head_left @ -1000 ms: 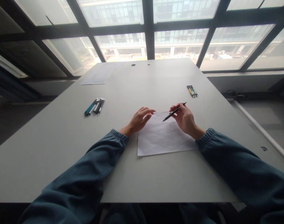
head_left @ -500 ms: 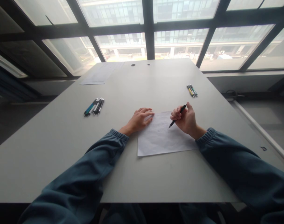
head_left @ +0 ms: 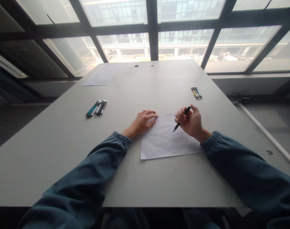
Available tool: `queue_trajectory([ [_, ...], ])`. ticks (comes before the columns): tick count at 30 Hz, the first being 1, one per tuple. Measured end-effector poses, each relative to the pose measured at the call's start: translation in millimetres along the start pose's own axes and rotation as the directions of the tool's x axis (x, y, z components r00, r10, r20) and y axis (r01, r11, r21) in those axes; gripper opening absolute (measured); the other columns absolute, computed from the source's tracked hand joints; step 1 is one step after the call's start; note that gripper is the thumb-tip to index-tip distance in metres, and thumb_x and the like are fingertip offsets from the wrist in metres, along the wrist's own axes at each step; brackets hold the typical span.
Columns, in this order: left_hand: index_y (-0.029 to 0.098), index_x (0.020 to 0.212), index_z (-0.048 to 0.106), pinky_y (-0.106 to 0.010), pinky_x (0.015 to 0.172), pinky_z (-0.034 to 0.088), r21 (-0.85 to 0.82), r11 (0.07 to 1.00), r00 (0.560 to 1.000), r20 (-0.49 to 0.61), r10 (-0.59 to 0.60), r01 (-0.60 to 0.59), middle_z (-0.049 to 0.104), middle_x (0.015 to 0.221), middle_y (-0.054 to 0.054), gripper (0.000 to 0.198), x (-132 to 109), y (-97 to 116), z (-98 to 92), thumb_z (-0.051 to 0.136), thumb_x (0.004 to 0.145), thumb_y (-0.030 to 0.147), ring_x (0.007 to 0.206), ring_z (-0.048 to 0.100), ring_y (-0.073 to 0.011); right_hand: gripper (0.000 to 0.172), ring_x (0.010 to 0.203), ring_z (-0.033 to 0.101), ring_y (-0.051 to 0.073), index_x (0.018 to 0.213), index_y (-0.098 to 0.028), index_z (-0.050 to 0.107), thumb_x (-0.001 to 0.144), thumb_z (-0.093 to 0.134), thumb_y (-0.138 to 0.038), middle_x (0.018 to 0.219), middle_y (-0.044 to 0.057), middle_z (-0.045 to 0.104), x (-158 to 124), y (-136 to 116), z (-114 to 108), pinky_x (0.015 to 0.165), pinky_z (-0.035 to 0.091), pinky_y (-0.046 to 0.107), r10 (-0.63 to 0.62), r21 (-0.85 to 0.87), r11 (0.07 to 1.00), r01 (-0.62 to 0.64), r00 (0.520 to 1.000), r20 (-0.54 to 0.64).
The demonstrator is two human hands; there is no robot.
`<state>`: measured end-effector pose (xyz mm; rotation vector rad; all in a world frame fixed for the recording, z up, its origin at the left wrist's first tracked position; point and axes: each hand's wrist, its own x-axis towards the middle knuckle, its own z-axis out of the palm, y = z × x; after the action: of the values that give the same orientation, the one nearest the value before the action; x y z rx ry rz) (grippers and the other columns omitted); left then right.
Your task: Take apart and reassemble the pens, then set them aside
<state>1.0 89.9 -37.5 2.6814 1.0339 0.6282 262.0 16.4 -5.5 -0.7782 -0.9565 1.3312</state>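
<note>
A white sheet of paper (head_left: 166, 143) lies on the grey table (head_left: 64, 143) in front of me. My right hand (head_left: 191, 122) is closed in a writing grip on a black pen (head_left: 181, 119), whose tip touches the sheet near its upper middle. My left hand (head_left: 142, 122) lies flat with fingers stretched out, pressing on the sheet's upper left corner. Both arms wear dark teal sleeves.
A bunch of several pens (head_left: 96, 108) lies to the left. A smaller group of pens (head_left: 196, 92) lies at the right, beyond my right hand. More sheets of paper (head_left: 98, 78) rest at the far left corner. Large windows stand behind the table.
My right hand has turned the pen from a loose, nearly level hold into an upright writing grip and lowered its tip to the paper. My left hand has settled flat on the sheet.
</note>
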Motion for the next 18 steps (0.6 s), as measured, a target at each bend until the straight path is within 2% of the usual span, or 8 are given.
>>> queue_trajectory([
  [4,0.029,0.124,0.07,-0.051,0.11,0.041,0.003,1.0,1.0,0.002,0.002,-0.002,0.063,0.138,-0.006,0.031,0,0,-0.2,0.057,0.096,0.033,0.13,0.052,-0.0282,0.03,0.041,0.014,0.009,0.092,-0.023,0.066,0.087,0.059,-0.052,0.064,-0.003,0.057,3,5,-3,0.041,0.023,0.028,0.135,0.035,0.99,-0.134,0.99,-0.048],
  [6,0.029,0.123,0.07,-0.051,0.111,0.04,0.003,1.0,1.0,0.006,0.009,-0.009,0.063,0.138,-0.006,0.032,0,1,-1.3,0.058,0.094,0.031,0.13,0.052,-0.0284,0.025,0.041,0.022,0.009,0.097,-0.022,0.067,0.086,0.061,-0.043,0.07,0.0,0.064,4,8,-4,0.041,0.028,0.029,0.157,0.016,0.988,-0.156,0.985,-0.065],
  [8,0.029,0.124,0.07,-0.052,0.111,0.04,0.006,1.0,1.0,0.016,0.018,-0.018,0.062,0.14,-0.007,0.033,0,3,-3.3,0.061,0.092,0.03,0.131,0.051,-0.0291,0.03,0.049,0.044,0.012,0.098,-0.021,0.068,0.088,0.057,-0.047,0.079,0.005,0.07,4,11,-4,0.048,0.041,0.03,0.131,-0.002,0.991,-0.132,0.989,-0.068],
  [10,0.03,0.125,0.07,-0.053,0.111,0.039,0.005,1.0,0.999,0.032,0.027,-0.027,0.06,0.142,-0.006,0.036,0,4,-5.7,0.064,0.089,0.029,0.133,0.049,-0.0301,0.045,0.062,0.057,0.018,0.098,-0.021,0.068,0.091,0.049,-0.062,0.083,0.008,0.071,2,13,-3,0.054,0.047,0.033,0.099,-0.047,0.994,-0.102,0.993,-0.057],
  [12,0.03,0.125,0.069,-0.053,0.112,0.038,-0.003,0.999,0.998,0.048,0.034,-0.034,0.059,0.144,-0.006,0.038,0,6,-7.8,0.066,0.088,0.031,0.135,0.048,-0.0308,0.063,0.059,0.057,0.019,0.097,-0.022,0.069,0.089,0.041,-0.078,0.071,0.006,0.066,0,12,-2,0.05,0.045,0.032,0.09,-0.12,0.988,-0.094,0.995,-0.039],
  [14,0.031,0.125,0.069,-0.054,0.112,0.037,-0.014,0.999,0.998,0.057,0.038,-0.037,0.058,0.145,-0.006,0.038,0,7,-9.3,0.068,0.087,0.035,0.135,0.048,-0.0313,0.074,0.048,0.05,0.016,0.093,-0.021,0.071,0.086,0.036,-0.086,0.056,0.001,0.055,-3,11,1,0.044,0.038,0.029,0.068,-0.163,0.984,-0.073,0.997,-0.035],
  [16,0.031,0.123,0.07,-0.054,0.113,0.036,-0.023,0.999,0.997,0.061,0.041,-0.039,0.058,0.144,-0.006,0.037,0,7,-10.1,0.07,0.087,0.039,0.135,0.048,-0.0317,0.073,0.048,0.051,0.015,0.091,-0.02,0.072,0.086,0.039,-0.086,0.055,0.001,0.054,-6,9,5,0.043,0.036,0.028,0.024,-0.169,0.985,-0.028,0.999,-0.026],
  [18,0.032,0.122,0.071,-0.054,0.113,0.036,-0.031,0.998,0.997,0.062,0.047,-0.045,0.059,0.144,-0.006,0.038,0,7,-10.4,0.072,0.086,0.043,0.134,0.048,-0.0318,0.059,0.058,0.059,0.016,0.094,-0.021,0.072,0.086,0.054,-0.077,0.067,0.003,0.064,-8,8,9,0.047,0.042,0.028,-0.033,-0.196,0.98,0.032,0.999,-0.002],
])
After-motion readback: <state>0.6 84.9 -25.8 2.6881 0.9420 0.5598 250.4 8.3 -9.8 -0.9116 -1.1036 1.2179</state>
